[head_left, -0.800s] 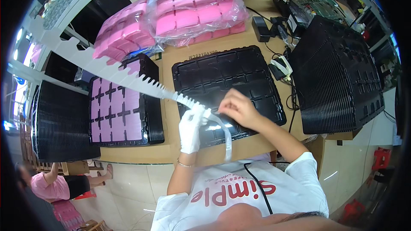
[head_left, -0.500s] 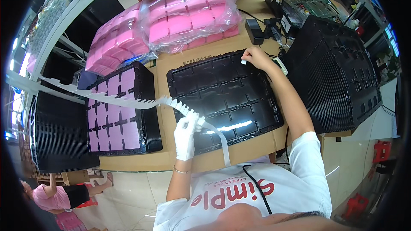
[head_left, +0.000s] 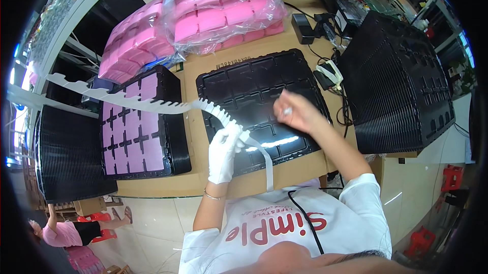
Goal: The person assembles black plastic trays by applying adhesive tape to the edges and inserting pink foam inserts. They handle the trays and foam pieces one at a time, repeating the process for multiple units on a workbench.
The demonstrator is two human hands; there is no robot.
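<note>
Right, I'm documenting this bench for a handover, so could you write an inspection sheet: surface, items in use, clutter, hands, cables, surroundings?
Surface: brown cardboard under the black tray.
Items in use: notched white strip in the left hand; black tray lying in the middle.
Clutter: bagged pink pads at the back; black tray stack on the right; pink-filled stack on the left.
Hands: left, gloved, closed on the strip; right hand, bare, curled above the tray with a small white piece.
Cables: black cables tangled beside the right stack.
Surroundings: another person lower left; red stool at right.
</note>
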